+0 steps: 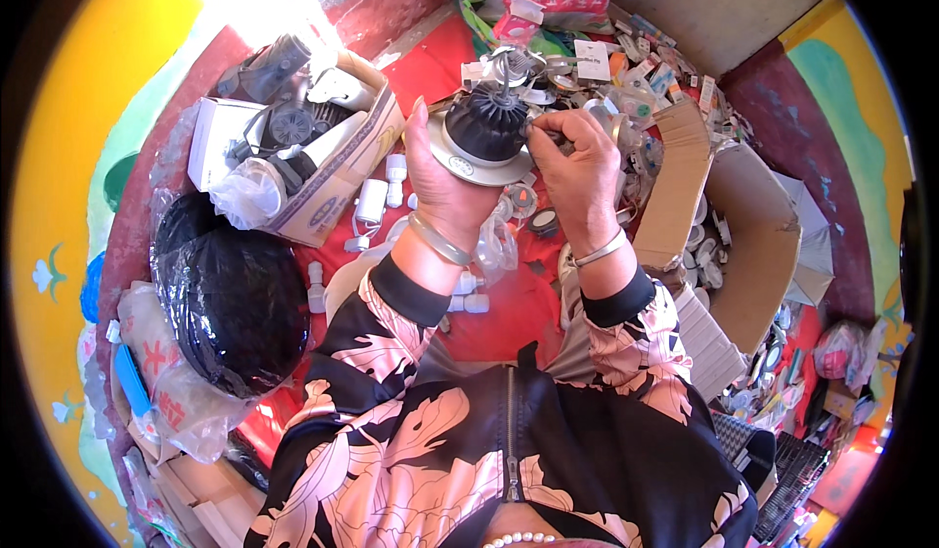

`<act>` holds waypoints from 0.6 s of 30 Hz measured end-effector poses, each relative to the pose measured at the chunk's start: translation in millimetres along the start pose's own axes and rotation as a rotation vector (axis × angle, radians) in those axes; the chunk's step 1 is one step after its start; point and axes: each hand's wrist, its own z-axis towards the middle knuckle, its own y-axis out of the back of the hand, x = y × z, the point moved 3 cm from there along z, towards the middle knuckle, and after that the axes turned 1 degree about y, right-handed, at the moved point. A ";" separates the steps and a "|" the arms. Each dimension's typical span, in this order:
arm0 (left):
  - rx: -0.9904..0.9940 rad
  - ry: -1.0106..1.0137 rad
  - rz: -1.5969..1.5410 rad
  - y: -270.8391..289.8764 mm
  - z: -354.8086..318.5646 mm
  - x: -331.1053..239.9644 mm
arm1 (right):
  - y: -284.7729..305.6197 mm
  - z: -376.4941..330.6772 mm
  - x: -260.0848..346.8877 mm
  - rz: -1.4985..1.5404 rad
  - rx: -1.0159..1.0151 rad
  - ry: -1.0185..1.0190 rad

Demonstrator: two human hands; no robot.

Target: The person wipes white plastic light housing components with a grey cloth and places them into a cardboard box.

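Note:
My left hand [442, 181] holds a round recessed downlight [486, 122] from below and the left. The light has a black finned heat sink facing up and a wide pale rim with a small round label. My right hand [582, 161] is closed in a pinch against the right side of the heat sink. What lies between its thumb and fingertips is too small to make out. Just beyond the downlight is a silvery metal light fitting [514, 64]. Under my hands, white cylindrical fittings [372, 201] and a clear plastic bag [497, 248] lie on red cloth [518, 318].
At the left stands a carton [328, 196] of black and white lamp parts, with a black plastic bag [230, 294] nearer me. An open cardboard box [748, 245] with round white pieces is on the right. Heaped small packages [636, 73] fill the far right.

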 end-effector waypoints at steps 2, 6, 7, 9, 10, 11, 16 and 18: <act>-0.003 -0.026 0.007 3.6 3.0 0.7 | -2.5 0.6 -0.7 0.042 0.030 -0.032; 0.003 -0.072 0.020 -0.3 4.2 -1.0 | -4.9 -0.1 -2.9 0.082 0.019 -0.084; 0.016 -0.076 0.016 -3.1 4.2 -2.1 | -5.0 0.4 -1.9 0.079 0.016 -0.073; -0.029 -0.106 0.030 -0.1 5.8 -4.2 | -5.1 1.2 0.9 0.074 0.013 -0.050; -0.052 -0.119 0.037 2.1 6.7 -4.8 | -5.3 1.1 2.7 0.080 0.001 -0.042; -0.047 -0.124 0.039 3.1 7.8 -5.6 | -6.2 0.8 5.1 0.085 -0.010 -0.035; -0.006 -0.242 0.115 6.0 9.6 -10.1 | -17.0 -5.6 0.5 0.282 0.006 -0.261; -0.006 -0.291 0.141 5.4 8.8 -10.5 | -24.9 -10.3 8.1 0.487 0.026 -0.459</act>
